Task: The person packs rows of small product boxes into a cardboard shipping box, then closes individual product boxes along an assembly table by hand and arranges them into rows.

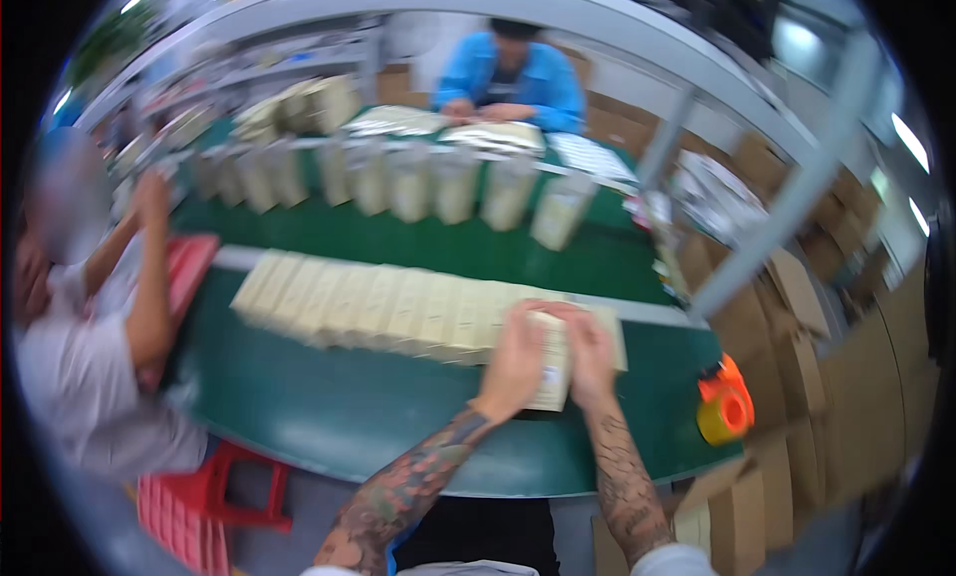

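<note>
The left hand and the right hand press one cream carton between them, from both sides. It is near the right end of the row of similar cartons, over the green worktable.

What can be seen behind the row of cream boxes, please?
Behind the row of cream boxes runs a pale strip, then green tabletop and a line of pale packages. The boxes hide part of that strip and whatever lies beneath them.
</note>
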Available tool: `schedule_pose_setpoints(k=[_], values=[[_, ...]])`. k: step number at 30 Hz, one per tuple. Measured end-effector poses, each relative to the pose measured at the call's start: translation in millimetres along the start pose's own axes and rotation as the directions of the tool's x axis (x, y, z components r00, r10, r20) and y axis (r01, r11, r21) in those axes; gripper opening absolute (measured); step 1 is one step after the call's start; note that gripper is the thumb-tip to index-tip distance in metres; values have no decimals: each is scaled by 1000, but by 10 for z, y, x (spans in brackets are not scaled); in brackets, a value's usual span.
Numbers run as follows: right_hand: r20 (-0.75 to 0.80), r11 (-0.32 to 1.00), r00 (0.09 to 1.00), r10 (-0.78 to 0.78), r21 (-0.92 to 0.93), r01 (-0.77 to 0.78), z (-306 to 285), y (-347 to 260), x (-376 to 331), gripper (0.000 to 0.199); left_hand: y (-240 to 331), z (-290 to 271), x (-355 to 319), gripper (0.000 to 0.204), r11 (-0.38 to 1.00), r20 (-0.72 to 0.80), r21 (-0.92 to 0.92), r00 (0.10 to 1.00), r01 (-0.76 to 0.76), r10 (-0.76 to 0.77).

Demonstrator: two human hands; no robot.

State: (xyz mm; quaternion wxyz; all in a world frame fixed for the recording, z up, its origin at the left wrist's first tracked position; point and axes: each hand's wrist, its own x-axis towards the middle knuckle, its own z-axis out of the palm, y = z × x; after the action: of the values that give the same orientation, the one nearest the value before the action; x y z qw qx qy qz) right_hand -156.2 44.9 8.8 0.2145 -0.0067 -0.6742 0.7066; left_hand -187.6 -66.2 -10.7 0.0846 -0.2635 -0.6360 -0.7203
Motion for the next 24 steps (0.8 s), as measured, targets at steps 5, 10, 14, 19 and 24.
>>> schedule_pose_setpoints(k=[5,10,14,19,24], values=[[253,965,967,-10,-252,76,154,-57,24,25,-230,-275,-80,34,980,-119,180,991,81,-60],[-78,635,826,-559,-680,366,-370,-524,267,23,147,-79,-114,30,996,36,83,999,-10,7],[-124,336,947,-296,-942,-18,-1018,-568,476,27,52,-50,-101,39,837,228,470,955,-279,190],[146,418,983,110,-904,88,-1227,156,665,32,-40,13,34,33,851,217,453,959,-266,185],[-38,347,992,121,-934,-79,-1007,-8,1300,51,-8,-199,72,27,845,99,500,982,-191,164]])
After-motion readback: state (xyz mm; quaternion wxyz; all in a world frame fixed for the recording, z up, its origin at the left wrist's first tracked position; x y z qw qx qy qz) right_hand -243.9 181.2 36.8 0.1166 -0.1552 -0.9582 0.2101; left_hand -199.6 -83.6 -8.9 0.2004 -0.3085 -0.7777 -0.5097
